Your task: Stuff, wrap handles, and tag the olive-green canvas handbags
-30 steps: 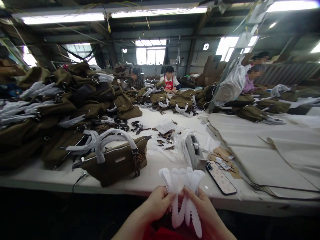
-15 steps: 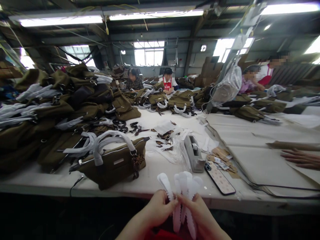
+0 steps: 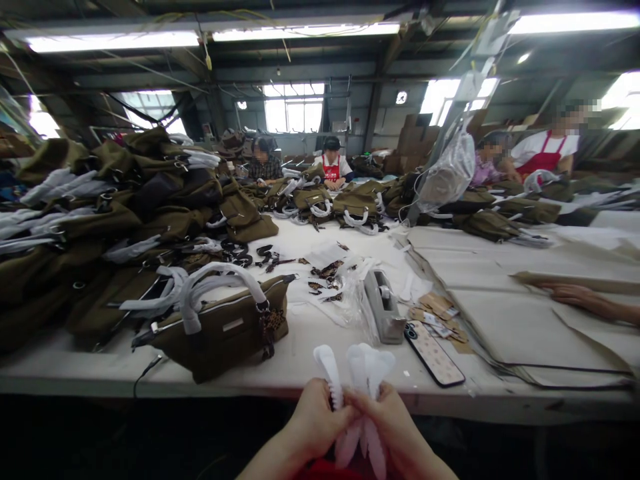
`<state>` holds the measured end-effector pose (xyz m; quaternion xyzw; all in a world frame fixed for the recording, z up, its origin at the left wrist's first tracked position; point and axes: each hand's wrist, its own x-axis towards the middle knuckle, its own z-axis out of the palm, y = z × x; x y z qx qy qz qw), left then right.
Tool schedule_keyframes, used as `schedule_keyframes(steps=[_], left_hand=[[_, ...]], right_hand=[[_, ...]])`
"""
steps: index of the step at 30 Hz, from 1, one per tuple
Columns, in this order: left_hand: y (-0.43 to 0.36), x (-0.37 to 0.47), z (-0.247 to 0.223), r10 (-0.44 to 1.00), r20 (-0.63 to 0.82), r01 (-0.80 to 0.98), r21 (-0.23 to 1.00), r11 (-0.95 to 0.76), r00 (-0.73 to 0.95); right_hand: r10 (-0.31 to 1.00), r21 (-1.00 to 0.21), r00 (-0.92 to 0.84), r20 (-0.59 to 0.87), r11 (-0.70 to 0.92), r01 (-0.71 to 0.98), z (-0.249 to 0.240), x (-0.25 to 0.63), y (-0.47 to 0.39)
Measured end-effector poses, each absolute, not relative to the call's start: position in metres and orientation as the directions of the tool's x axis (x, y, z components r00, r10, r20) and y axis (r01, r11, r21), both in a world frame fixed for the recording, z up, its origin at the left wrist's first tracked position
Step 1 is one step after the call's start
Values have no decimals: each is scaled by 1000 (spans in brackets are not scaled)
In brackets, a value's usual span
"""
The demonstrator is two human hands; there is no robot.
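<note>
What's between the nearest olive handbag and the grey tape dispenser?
The head view shows crumpled clear plastic beside the grey tape dispenser, then white tabletop reaching to the olive handbag.

Legible text: none. We note pale lettering on the red apron [image 3: 331, 173] of a co-worker [image 3: 345, 168] across the table [image 3: 290, 233], too small to decipher; the wall clock [image 3: 401, 97] we find too blurred to read.

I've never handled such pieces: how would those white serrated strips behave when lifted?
The white serrated strips are likely somewhat stiff: their rounded tops stick up unsupported above the left hand and right hand. They look thin, so probably light. Overlapping tops suggest loose pieces that might slide apart.
</note>
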<state>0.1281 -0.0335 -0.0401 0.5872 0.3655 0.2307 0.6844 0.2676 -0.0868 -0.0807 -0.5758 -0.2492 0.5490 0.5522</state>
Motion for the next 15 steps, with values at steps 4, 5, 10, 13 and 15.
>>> schedule_keyframes(steps=[4, 5, 10, 13, 15], left_hand=[[-31, 129, -45, 764, -253, 86, 964, 252, 594], [-28, 127, -46, 775, -250, 87, 965, 246, 581], [-6, 116, -47, 901, -181, 138, 981, 137, 393], [1, 114, -42, 914, -164, 199, 975, 94, 372], [-3, 118, -40, 863, -181, 237, 969, 73, 471]], right_hand=[[921, -876, 212, -328, -212, -434, -71, 266, -91], [918, -872, 219, -331, -209, -443, -69, 267, -92], [857, -900, 388, -340, -177, -398, -63, 285, -92], [816, -921, 479, -324, -157, -356, -61, 291, -93], [845, -925, 433, -313, -168, -340, -59, 288, -95]])
